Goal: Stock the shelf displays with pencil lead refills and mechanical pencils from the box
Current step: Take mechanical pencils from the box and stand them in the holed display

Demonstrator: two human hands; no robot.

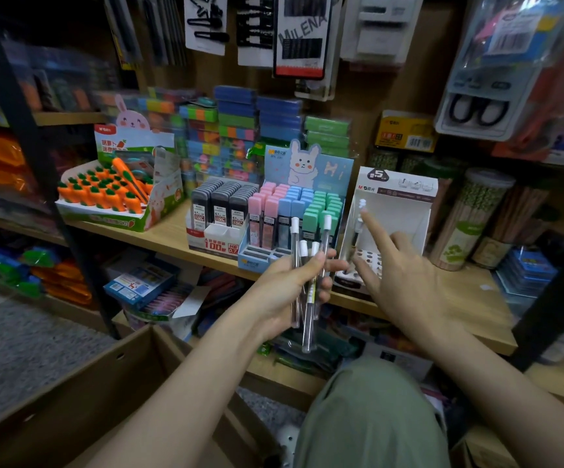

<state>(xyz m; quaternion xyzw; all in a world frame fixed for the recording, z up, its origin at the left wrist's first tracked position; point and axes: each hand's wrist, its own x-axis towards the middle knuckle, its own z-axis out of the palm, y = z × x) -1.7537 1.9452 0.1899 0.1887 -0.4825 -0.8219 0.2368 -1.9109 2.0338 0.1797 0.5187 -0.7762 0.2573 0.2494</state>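
Note:
My left hand [294,285] grips a bundle of several mechanical pencils [307,265], clear-bodied with white caps, held upright in front of the shelf. My right hand [399,282] is spread, its fingers straight, with the index fingertip up by a pencil [358,228] standing in the white display box [399,211] with a holed base. Left of that box stand a blue bunny display of pastel lead refill cases [294,214] and a white display of dark lead refill cases [221,206]. The open cardboard box [105,383] sits low at the left.
A carrot-themed display [111,194] stands at the shelf's left. Stacked colourful erasers [233,136] fill the back. Tubs of wooden pencils [470,224] stand to the right. Hair clips and scissors [476,109] hang above. A black shelf post [47,184] runs down the left. My green-clad knee [368,410] is below.

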